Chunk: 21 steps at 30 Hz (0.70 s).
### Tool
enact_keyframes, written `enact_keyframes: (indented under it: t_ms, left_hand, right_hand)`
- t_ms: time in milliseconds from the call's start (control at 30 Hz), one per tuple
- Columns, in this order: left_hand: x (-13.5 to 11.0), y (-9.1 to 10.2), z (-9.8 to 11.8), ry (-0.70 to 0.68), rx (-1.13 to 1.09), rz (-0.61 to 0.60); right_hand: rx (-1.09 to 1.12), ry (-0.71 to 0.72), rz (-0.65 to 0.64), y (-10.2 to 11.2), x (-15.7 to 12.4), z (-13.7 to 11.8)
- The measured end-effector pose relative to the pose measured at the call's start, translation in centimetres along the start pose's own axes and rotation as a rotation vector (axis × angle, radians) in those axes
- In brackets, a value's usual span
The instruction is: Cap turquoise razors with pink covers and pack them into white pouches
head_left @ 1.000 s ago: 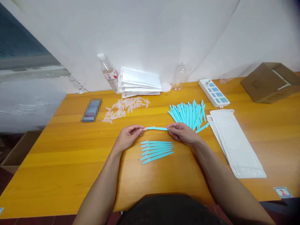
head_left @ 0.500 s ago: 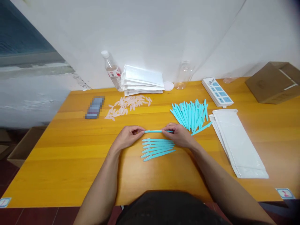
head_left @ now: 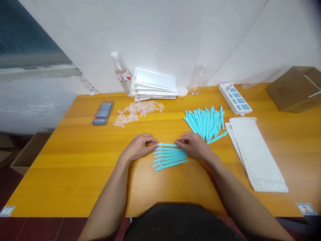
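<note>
My left hand (head_left: 139, 147) and my right hand (head_left: 194, 146) pinch the two ends of a thin turquoise plastic stick (head_left: 167, 145), which lies at the far edge of a small row of several like sticks (head_left: 169, 157) on the orange table (head_left: 75, 160). A larger fan-shaped pile of turquoise sticks (head_left: 206, 122) lies just beyond my right hand. A scatter of small pale pink caps (head_left: 137, 111) lies beyond my left hand.
Flat white pouches (head_left: 253, 150) lie at the right, and another stack of them (head_left: 154, 87) stands by the wall. A water bottle (head_left: 121, 73), an empty clear bottle (head_left: 198, 79), a white power strip (head_left: 235, 99), a cardboard box (head_left: 296, 87) and a blurred dark object (head_left: 102, 113) sit along the back.
Both hands have lowered the stick from just above the table down to the far edge of the row. The view has shifted slightly.
</note>
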State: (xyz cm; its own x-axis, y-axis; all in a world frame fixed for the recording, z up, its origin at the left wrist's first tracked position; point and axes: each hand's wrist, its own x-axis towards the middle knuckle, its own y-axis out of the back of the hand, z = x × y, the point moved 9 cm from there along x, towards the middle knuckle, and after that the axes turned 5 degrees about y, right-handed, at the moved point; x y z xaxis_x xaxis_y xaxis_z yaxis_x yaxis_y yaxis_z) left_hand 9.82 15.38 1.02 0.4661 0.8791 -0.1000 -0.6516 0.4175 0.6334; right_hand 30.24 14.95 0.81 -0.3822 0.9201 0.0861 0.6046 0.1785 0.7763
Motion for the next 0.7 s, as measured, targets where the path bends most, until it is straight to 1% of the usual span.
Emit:
enact_keyframes:
  t_ms: [100, 133, 167, 233, 300, 367, 433, 533, 600, 633, 700]
  left_hand:
    - [0.0, 0.8, -0.9, 0.026, -0.012, 0.066]
    - [0.0, 1.3, -1.3, 0.037, -0.007, 0.105]
    - [0.0, 1.8, -1.7, 0.045, 0.001, 0.147]
    - [-0.1, 2.9, -2.4, 0.060, 0.010, 0.227]
    - [-0.3, 4.1, -3.3, 0.072, 0.008, 0.301]
    - [-0.6, 5.4, -4.6, 0.097, -0.001, 0.379]
    - [-1.2, 7.1, -6.3, 0.151, -0.021, 0.482]
    - [-3.1, 10.3, -9.3, 0.272, -0.020, 0.696]
    - [-4.6, 12.3, -11.0, 0.377, 0.051, 0.831]
    - [-5.3, 13.0, -11.6, 0.434, 0.104, 0.877]
    - [-6.1, 14.0, -12.4, 0.528, 0.214, 0.915]
  right_hand:
    - [-0.249, -0.201, 0.274, 3.0, -0.6, 2.4]
    - [-0.331, -0.265, 0.329, 3.7, -0.9, 3.1]
    - [-0.395, -0.316, 0.346, 4.1, -1.0, 3.7]
    - [-0.469, -0.381, 0.307, 4.2, -0.9, 4.7]
    - [-0.494, -0.412, 0.251, 4.0, -0.7, 5.1]
    - [-0.483, -0.435, 0.223, 3.8, -0.5, 5.3]
    - [-0.440, -0.452, 0.208, 3.7, -0.4, 5.4]
    - [-0.355, -0.498, 0.181, 3.6, -0.5, 5.9]
    - [-0.342, -0.529, 0.167, 3.7, -0.6, 6.2]
    - [-0.351, -0.533, 0.159, 3.8, -0.6, 6.3]
    - [-0.373, -0.527, 0.142, 3.8, -0.5, 6.2]
